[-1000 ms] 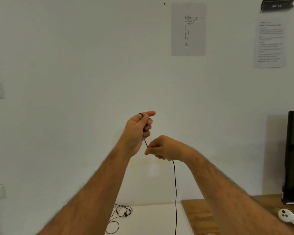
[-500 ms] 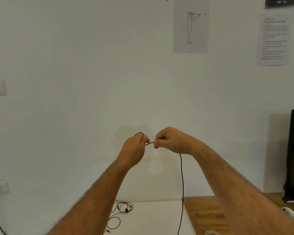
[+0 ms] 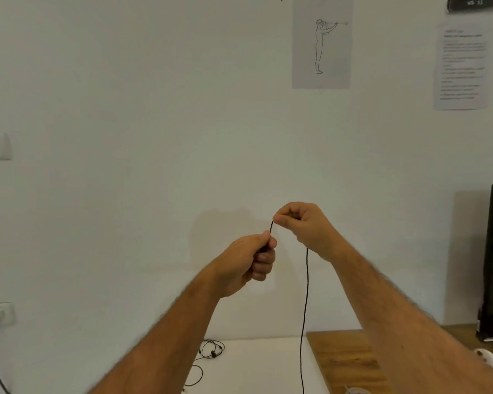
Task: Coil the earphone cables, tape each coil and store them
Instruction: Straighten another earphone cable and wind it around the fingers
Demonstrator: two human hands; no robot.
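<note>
While both forearms reach up and forward in front of the pale wall, the left hand (image 3: pixel 248 258) sits slightly lower, fingers curled into a loose fist around the end of a thin black earphone cable (image 3: pixel 305 308), with thumb and forefinger closed on it at the top. Just above and to the right, the right hand (image 3: pixel 302 226) is also curled, its thumb and forefinger pinching the same cable (knuckles turned toward the camera). A short taut stretch of cable runs diagonally between the two hands, which are close but apart. Below the right hand the cable hangs straight down and leaves the frame at the bottom edge, in front of the white desk (image 3: pixel 256 365). A second black earphone set (image 3: pixel 211 352) lies loosely tangled on that desk, near the wall, left of the hanging cable. To the right is a wooden desk surface (image 3: pixel 345 362).
</note>
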